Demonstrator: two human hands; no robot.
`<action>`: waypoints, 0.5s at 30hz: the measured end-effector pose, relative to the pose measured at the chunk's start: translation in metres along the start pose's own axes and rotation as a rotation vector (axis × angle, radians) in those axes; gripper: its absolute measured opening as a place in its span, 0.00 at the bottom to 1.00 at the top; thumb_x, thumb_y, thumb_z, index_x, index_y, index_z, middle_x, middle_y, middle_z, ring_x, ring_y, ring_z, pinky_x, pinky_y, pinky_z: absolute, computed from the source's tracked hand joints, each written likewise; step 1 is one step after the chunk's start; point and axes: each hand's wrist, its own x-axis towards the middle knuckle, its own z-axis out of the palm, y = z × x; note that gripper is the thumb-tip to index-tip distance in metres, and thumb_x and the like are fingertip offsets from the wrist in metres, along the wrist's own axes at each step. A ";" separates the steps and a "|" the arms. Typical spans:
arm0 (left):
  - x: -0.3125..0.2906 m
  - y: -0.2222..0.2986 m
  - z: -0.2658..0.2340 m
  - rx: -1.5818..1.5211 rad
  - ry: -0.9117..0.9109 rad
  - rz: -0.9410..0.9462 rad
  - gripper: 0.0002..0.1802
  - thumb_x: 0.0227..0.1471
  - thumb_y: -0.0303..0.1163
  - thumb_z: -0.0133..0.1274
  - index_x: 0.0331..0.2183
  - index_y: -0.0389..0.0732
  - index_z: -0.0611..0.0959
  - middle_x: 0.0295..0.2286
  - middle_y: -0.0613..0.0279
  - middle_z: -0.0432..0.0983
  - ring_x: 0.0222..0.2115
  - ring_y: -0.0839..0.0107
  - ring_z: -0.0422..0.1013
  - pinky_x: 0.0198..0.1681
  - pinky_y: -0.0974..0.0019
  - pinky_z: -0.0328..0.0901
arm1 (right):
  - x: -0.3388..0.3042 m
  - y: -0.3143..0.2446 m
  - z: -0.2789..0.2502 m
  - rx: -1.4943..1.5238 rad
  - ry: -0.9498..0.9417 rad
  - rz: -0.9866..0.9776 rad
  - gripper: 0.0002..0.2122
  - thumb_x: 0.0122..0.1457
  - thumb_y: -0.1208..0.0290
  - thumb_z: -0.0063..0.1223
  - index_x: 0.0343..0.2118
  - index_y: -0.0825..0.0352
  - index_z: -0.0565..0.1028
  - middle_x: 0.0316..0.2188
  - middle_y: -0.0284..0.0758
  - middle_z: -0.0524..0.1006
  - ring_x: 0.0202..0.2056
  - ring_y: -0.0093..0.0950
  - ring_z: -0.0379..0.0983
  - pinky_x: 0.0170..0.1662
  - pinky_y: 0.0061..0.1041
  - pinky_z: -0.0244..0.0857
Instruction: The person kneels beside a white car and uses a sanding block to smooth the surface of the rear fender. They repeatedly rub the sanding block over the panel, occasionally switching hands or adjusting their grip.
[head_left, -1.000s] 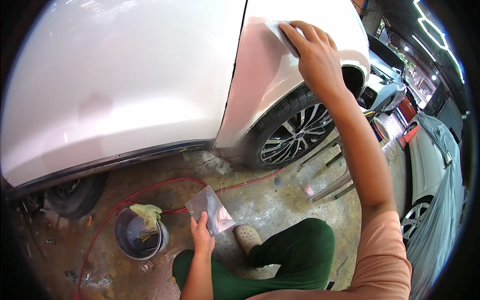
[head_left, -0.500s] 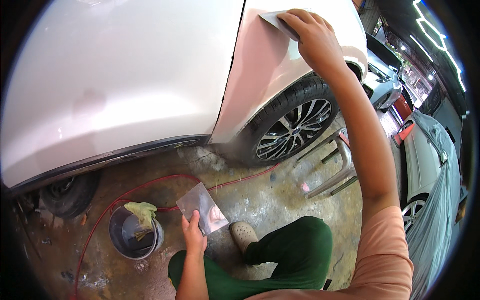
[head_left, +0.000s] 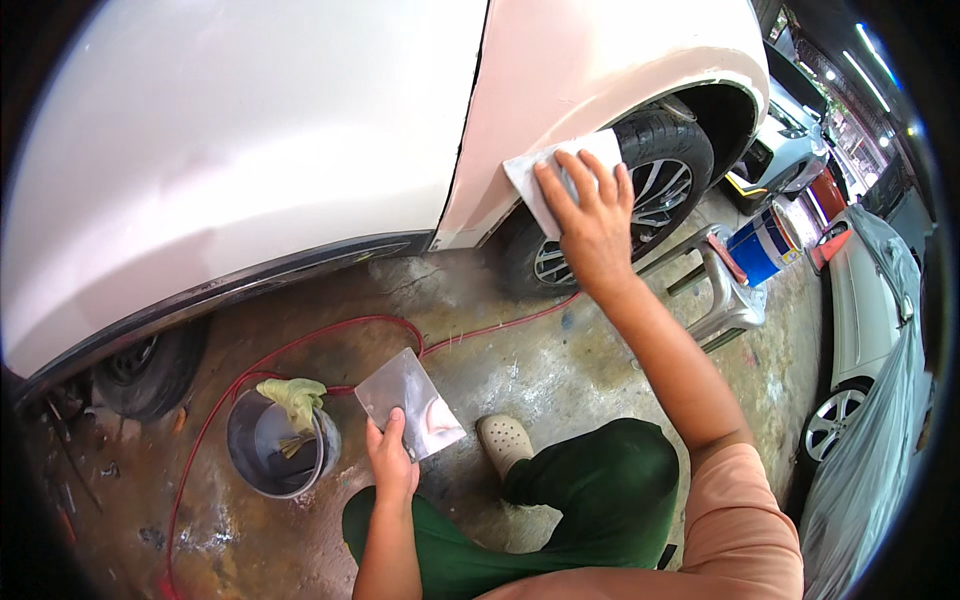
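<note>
My right hand [head_left: 597, 232] grips a thin, flat, whitish putty spreader [head_left: 530, 182], fingers spread across its face. The spreader is by the lower edge of the wheel arch, partly covering the wheel [head_left: 665, 185] from view. Pinkish filler coats much of the white car's rear panel [head_left: 540, 85], beside the door gap. Lower down, my left hand [head_left: 393, 452] pinches a square metallic plate [head_left: 400, 385] by its near edge, thumb on top. A smooth pinkish patch shows on the plate's right part, either filler or a reflection; I cannot tell which.
A grey bucket [head_left: 240, 462] with a yellowish cloth [head_left: 294, 400] over its rim stands left of my left hand. A red hose [head_left: 370, 320] snakes over the floor. Right of the wheel are a grey plastic stool [head_left: 722, 300] and a blue pail [head_left: 762, 250]. Other cars stand further right.
My right hand has come down from the top of the panel to the wheel arch's lower edge with the spreader. My left hand and the plate have hardly moved. The view has shifted slightly.
</note>
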 end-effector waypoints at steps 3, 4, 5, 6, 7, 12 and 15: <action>-0.003 0.002 0.001 -0.002 -0.007 -0.009 0.22 0.63 0.28 0.52 0.56 0.35 0.70 0.51 0.60 0.73 0.51 0.69 0.68 0.59 0.64 0.59 | -0.022 -0.017 0.025 0.025 0.015 -0.020 0.26 0.55 0.71 0.52 0.59 0.52 0.71 0.61 0.33 0.67 0.63 0.38 0.59 0.65 0.56 0.46; -0.004 0.002 0.001 0.000 -0.008 -0.010 0.21 0.63 0.28 0.52 0.56 0.35 0.70 0.51 0.60 0.73 0.51 0.69 0.68 0.59 0.64 0.59 | -0.026 -0.021 0.030 0.023 0.013 -0.031 0.25 0.55 0.70 0.51 0.59 0.52 0.70 0.61 0.32 0.66 0.63 0.38 0.59 0.66 0.57 0.45; -0.004 0.002 0.000 0.002 -0.011 -0.012 0.21 0.63 0.28 0.52 0.56 0.35 0.70 0.51 0.59 0.73 0.51 0.69 0.68 0.58 0.64 0.59 | -0.031 -0.024 0.033 0.023 -0.019 -0.047 0.25 0.55 0.70 0.51 0.59 0.52 0.70 0.61 0.32 0.66 0.63 0.38 0.58 0.66 0.57 0.45; -0.005 0.001 0.000 0.002 -0.012 -0.015 0.21 0.63 0.28 0.52 0.56 0.35 0.70 0.51 0.59 0.73 0.51 0.69 0.68 0.58 0.64 0.60 | -0.034 -0.028 0.033 0.023 -0.051 -0.065 0.25 0.55 0.69 0.51 0.59 0.52 0.70 0.61 0.32 0.66 0.63 0.38 0.58 0.66 0.58 0.45; -0.005 0.002 0.000 0.004 -0.012 -0.014 0.21 0.63 0.28 0.51 0.56 0.35 0.70 0.51 0.59 0.73 0.51 0.69 0.69 0.58 0.63 0.60 | -0.037 -0.033 0.031 0.023 -0.083 -0.083 0.25 0.55 0.69 0.51 0.59 0.52 0.70 0.61 0.31 0.66 0.63 0.38 0.58 0.67 0.58 0.44; -0.005 0.004 0.006 -0.015 -0.020 0.004 0.21 0.64 0.28 0.51 0.56 0.36 0.70 0.51 0.58 0.73 0.51 0.67 0.70 0.57 0.62 0.62 | -0.064 -0.043 -0.018 0.146 -0.308 -0.127 0.25 0.56 0.71 0.51 0.59 0.53 0.70 0.60 0.33 0.67 0.63 0.38 0.59 0.67 0.61 0.42; 0.000 -0.002 0.026 -0.141 0.005 -0.060 0.21 0.63 0.28 0.51 0.56 0.36 0.70 0.51 0.57 0.73 0.51 0.66 0.71 0.57 0.61 0.64 | -0.077 -0.036 -0.054 0.374 -0.419 -0.125 0.27 0.53 0.75 0.54 0.60 0.55 0.70 0.59 0.37 0.68 0.62 0.41 0.61 0.65 0.57 0.48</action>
